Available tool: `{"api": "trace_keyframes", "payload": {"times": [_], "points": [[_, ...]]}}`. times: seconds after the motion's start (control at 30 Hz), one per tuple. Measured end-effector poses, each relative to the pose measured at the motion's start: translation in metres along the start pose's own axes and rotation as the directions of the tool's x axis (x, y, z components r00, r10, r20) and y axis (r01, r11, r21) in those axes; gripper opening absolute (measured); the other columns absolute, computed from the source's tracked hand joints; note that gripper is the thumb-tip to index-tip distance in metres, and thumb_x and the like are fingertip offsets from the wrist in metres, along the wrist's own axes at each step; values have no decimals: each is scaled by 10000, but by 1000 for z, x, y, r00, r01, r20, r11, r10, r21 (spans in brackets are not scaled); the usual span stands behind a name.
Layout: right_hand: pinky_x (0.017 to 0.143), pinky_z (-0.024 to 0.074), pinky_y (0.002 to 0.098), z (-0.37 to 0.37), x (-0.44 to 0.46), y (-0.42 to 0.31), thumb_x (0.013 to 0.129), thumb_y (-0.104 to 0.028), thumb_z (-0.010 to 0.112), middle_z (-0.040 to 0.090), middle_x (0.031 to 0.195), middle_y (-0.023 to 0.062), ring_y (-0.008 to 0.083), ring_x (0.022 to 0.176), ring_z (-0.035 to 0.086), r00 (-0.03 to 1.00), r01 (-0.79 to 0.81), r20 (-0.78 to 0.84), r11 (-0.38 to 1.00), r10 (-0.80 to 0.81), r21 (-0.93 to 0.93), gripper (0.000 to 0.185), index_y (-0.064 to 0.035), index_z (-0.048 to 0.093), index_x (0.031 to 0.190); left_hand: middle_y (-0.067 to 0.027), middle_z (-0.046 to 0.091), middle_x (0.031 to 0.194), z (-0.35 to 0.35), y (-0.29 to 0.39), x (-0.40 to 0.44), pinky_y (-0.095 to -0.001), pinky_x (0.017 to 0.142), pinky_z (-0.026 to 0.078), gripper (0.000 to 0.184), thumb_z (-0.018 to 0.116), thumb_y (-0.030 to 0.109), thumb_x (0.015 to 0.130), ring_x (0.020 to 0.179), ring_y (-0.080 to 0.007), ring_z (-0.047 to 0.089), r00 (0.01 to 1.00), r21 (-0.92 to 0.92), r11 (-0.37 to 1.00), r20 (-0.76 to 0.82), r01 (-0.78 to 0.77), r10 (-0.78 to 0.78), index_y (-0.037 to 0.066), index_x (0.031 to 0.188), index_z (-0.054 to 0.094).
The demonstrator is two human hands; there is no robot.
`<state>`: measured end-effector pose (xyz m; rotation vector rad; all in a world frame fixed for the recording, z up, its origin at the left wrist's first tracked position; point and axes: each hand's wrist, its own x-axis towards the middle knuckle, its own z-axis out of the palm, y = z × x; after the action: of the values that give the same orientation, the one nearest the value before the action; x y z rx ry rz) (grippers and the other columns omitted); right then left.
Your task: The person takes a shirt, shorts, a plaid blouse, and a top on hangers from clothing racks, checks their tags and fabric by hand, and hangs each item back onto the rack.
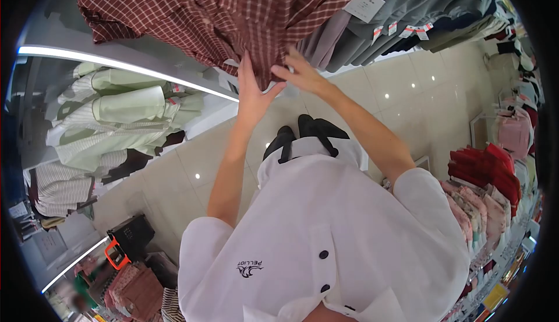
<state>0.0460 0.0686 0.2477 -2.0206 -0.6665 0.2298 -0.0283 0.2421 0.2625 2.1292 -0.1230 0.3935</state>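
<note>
A dark red plaid shirt (192, 13) with white check lines spreads across the top of the view, its lower end bunched to a point between my hands. My left hand (251, 92) is on the left of that point, fingers stretched up along the cloth and thumb on the other side, with fabric between them. From the right, my right hand (305, 76) grips the same cloth with thumb and fingers; part of its fingertips is hidden by folds. A white price tag (365, 6) hangs just right of the shirt.
Grey garments (402, 16) with tags hang at the upper right. Left, beneath a lit shelf edge (128, 65), are pale green clothes (128, 106). A black basket (133, 234) with an orange handle stands lower left. Red garments (486, 173) hang on the right, beyond the tiled floor (419, 100).
</note>
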Motion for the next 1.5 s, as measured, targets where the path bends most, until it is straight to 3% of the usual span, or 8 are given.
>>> {"api": "trace_keyframes", "payload": {"times": [0.1, 0.23, 0.43, 0.73, 0.87, 1.07, 1.2, 1.5], "points": [[1110, 340, 353, 17, -18, -27, 1046, -395, 447, 402, 1495, 147, 225, 1338, 425, 985, -169, 90, 714, 147, 680, 547, -18, 456, 1442, -262, 354, 1456, -1, 11, 3, -451, 1103, 355, 1042, 874, 276, 723, 1337, -411, 394, 999, -18, 999, -3, 50, -50, -52, 1489, 248], [1189, 221, 333, 7, -25, -51, 1082, -411, 237, 412, 1527, 132, 216, 1434, 335, 927, -301, 363, 768, 96, 565, 602, -3, 364, 1506, -218, 623, 1135, -13, 2, -3, -378, 907, 472, 580, 749, 206, 859, 1031, -311, 616, 977, 23, 995, -191, 101, -95, -62, 1312, 506], [1105, 373, 331, 38, -19, -18, 1044, -295, 487, 539, 1424, 102, 187, 1301, 500, 984, -95, 175, 705, -42, 703, 504, -101, 409, 1503, -86, 563, 734, -31, -1, -14, -319, 653, 429, 244, 537, 138, 966, 692, -148, 481, 862, -89, 956, -416, 279, -291, -92, 1025, 593], [1010, 457, 315, -10, 42, 24, 994, -213, 596, 639, 1255, 74, 152, 1148, 587, 986, 4, 134, 819, -99, 573, 541, -109, 421, 1494, -145, 621, 1220, -62, -14, -32, -348, 922, 464, 658, 374, 487, 1046, 1044, -234, 609, 751, -241, 900, -497, 362, -435, -113, 1277, 513], [1014, 457, 327, -18, 41, 2, 992, -252, 606, 608, 1302, 97, 177, 1176, 576, 951, 9, 238, 791, -195, 612, 560, -98, 415, 1495, -168, 594, 1263, -61, 24, -29, -359, 891, 501, 695, 373, 536, 1041, 1092, -234, 606, 668, -375, 839, -511, 393, -541, -92, 1305, 504], [1113, 369, 426, 10, 3, -48, 947, -260, 641, 453, 1457, 190, 333, 1343, 449, 813, 516, -48, 679, -581, 522, 596, -102, 423, 1479, -145, 497, 1416, -53, 27, -27, -428, 1060, 416, 667, 340, 507, 1060, 1271, -263, 515, 776, -490, 848, -448, 203, -445, -38, 1442, 373], [1160, 278, 503, 2, -12, -68, 912, -234, 657, 247, 1569, 207, 412, 1424, 283, 788, 577, -7, 733, -616, 361, 654, -134, 391, 1501, -118, 482, 1443, -54, 24, -29, -437, 1098, 370, 654, 299, 527, 1060, 1308, -260, 481, 795, -515, 827, -393, 226, -462, 21, 1468, 371], [1159, 294, 490, -4, -19, -54, 892, -202, 666, 258, 1570, 233, 402, 1425, 304, 808, 561, -5, 767, -589, 312, 663, -105, 400, 1491, -142, 443, 1474, -39, 33, -24, -475, 1121, 362, 664, 285, 538, 1052, 1342, -303, 450, 696, -537, 834, -551, 125, -459, 36, 1484, 334]]}}
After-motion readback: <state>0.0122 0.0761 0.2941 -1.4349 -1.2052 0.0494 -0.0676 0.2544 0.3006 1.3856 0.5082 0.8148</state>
